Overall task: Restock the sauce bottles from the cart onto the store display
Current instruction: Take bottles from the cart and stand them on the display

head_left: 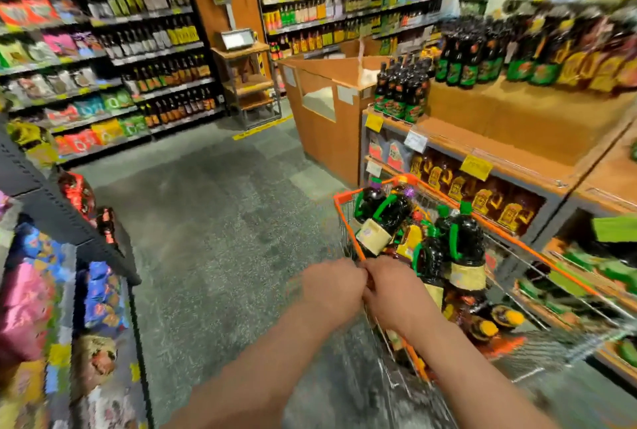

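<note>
Orange-rimmed cart (348, 218) gripped by both hands (365, 287); bottle labels (374, 236) blurred, unreadable.

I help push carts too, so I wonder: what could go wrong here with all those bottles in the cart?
Two things, maybe. The dark bottles are piled loosely in the cart, some standing and some lying down, so a bump could tip them together. The cart also sits close to the display shelf and its price tags, so it might scrape them. Both the left hand and the right hand are bunched at one corner, which may make steering harder.
</note>
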Motion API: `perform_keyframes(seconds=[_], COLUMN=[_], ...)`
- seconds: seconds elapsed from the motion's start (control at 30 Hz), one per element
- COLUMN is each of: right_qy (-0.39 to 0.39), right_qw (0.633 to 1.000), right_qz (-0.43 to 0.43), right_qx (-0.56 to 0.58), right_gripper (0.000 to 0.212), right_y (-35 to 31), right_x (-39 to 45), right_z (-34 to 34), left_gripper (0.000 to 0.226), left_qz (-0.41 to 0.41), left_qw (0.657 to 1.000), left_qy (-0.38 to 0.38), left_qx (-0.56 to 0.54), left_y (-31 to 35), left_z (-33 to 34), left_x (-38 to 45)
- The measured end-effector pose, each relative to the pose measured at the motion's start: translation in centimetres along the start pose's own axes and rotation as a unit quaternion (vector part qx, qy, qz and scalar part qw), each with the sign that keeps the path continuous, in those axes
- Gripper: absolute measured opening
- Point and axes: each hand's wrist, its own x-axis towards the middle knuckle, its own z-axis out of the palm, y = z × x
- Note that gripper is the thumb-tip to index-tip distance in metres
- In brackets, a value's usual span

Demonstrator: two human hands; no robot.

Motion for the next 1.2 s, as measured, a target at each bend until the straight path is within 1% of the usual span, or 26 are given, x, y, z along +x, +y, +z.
perform_keyframes(seconds=[0.07,0.17,0.23,0.33,0.43,0.5,0.6,0.67,0.77,0.83,0.93,1.03,1.2], right_qy=[0.004,0.026,0.029,0.051,0.074,0.074,0.074,0.073,0.076,0.078,0.098,0.116,0.165], right_qw=[0.999,0.996,0.992,0.984,0.979,0.976,0.970,0.963,0.951,0.938,0.908,0.873,0.806], right_qz=[0.035,0.083,0.117,0.168,0.191,0.203,0.231,0.258,0.300,0.338,0.407,0.474,0.569], right_qx=[-0.015,-0.014,-0.024,-0.029,-0.013,-0.018,-0.020,-0.020,-0.014,-0.005,-0.004,0.006,0.005], right_gripper=[0.012,0.005,0.006,0.008,0.008,0.003,0.005,0.010,0.008,0.008,0.006,0.016,0.023], right_y=[-0.7,-0.9,-0.5,0.7,2.1,3.0,4.2,5.0,6.4,7.5,9.2,10.7,12.7], right_x=[1.1,3.4,5.4,9.8,15.4,19.2,24.5,27.6,31.4,33.9,37.4,40.4,42.2], right_z=[-0.1,0.1,0.4,1.1,1.8,2.1,2.2,2.4,3.0,3.7,4.8,6.1,8.3], left_gripper=[0.023,0.022,0.022,0.023,0.021,0.022,0.022,0.022,0.024,0.024,0.022,0.023,0.021], left_qz=[0.032,0.088,0.119,0.160,0.188,0.215,0.243,0.254,0.289,0.324,0.394,0.456,0.533], left_qw=[0.999,0.995,0.992,0.987,0.982,0.976,0.970,0.967,0.957,0.946,0.919,0.889,0.844], left_qy=[0.001,0.022,0.029,0.028,0.029,0.033,0.031,0.029,0.012,0.002,-0.004,-0.004,-0.023], left_qx=[-0.014,-0.029,-0.023,-0.015,-0.013,0.001,0.009,0.015,0.018,0.026,0.031,0.052,0.048], left_y=[-1.7,-3.6,-4.6,-6.7,-9.4,-11.1,-13.9,-15.3,-16.4,-17.0,-17.8,-18.0,-16.8], left_z=[-0.4,-0.8,-0.9,-0.7,-0.7,-1.0,-1.6,-1.8,-1.5,-1.1,-0.4,0.5,1.7], left_x=[1.0,3.3,5.6,10.6,16.6,20.3,25.9,29.4,34.2,37.7,43.1,47.7,52.3])
